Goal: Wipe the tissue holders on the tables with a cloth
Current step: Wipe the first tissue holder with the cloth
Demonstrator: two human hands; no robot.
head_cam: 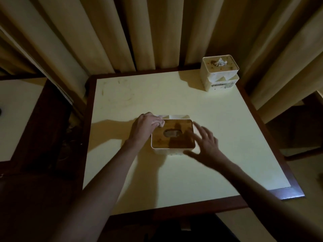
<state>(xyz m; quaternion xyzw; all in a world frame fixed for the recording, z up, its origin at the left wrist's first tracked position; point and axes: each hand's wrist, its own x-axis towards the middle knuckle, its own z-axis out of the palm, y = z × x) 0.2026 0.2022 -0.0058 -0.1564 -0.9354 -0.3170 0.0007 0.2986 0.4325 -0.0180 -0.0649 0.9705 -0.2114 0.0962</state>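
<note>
Pressure should be kept even as the small pale cloth (161,123), pinched in the left hand (146,124), is drawn across the brown wooden lid of the white tissue holder (173,134) at mid-table (227,137) (right hand (207,144) spread, steadying alongside).

Dim warm light, hard shadows, dark bowed edges.

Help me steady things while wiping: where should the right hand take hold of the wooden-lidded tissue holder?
Probably clasp the tissue holder by its white right and near walls, coming from the right hand's side; the flat lid offers no grip, and the left hand occupies the far-left corner.
</note>
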